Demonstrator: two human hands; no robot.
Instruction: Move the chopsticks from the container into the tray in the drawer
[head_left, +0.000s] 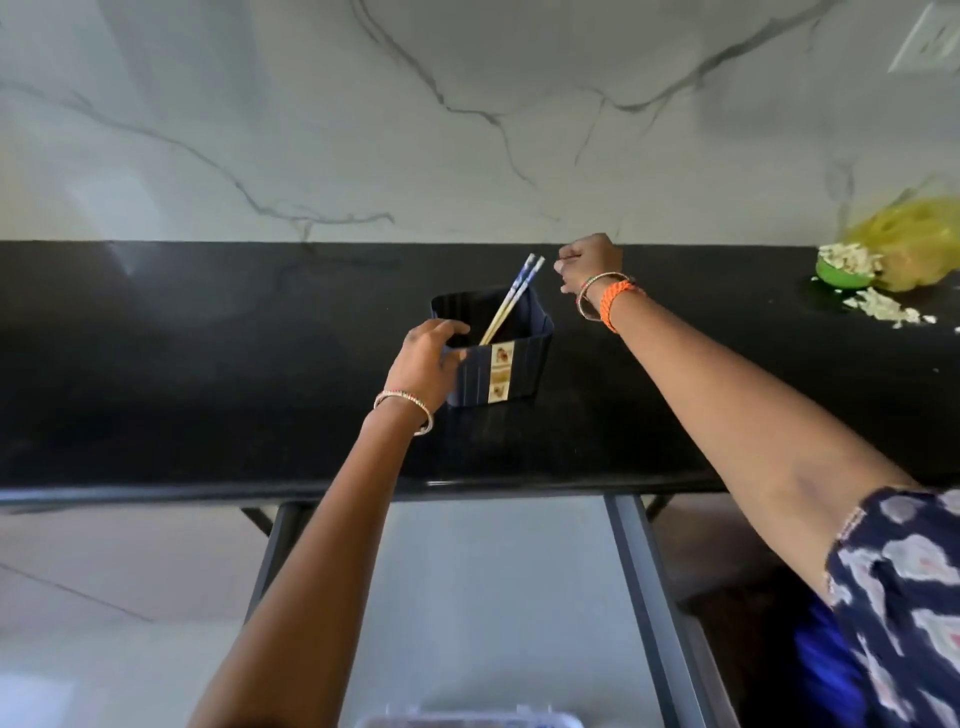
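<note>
Gripping the near-left corner of the container, left hand has fingers curled over the rim, thumb on the outer wall. Container is dark, ribbed, with a label strip on the front, sitting mid tabletop. Chopsticks, two of them, blue-patterned tops and pale tips, stand tilted inside, tips down toward the near wall, tops leaning over the far-right rim. Right hand is curled into a loose fist just right of the chopstick tops, apart from them, holding nothing visible; can't tell if the fingertips are pinched. Bangles on both wrists, orange band on the right. Open drawer sits below the tabletop edge; tray rim barely shows at bottom of frame. Green bowl with pale scraps and a yellow bag at far right.
</note>
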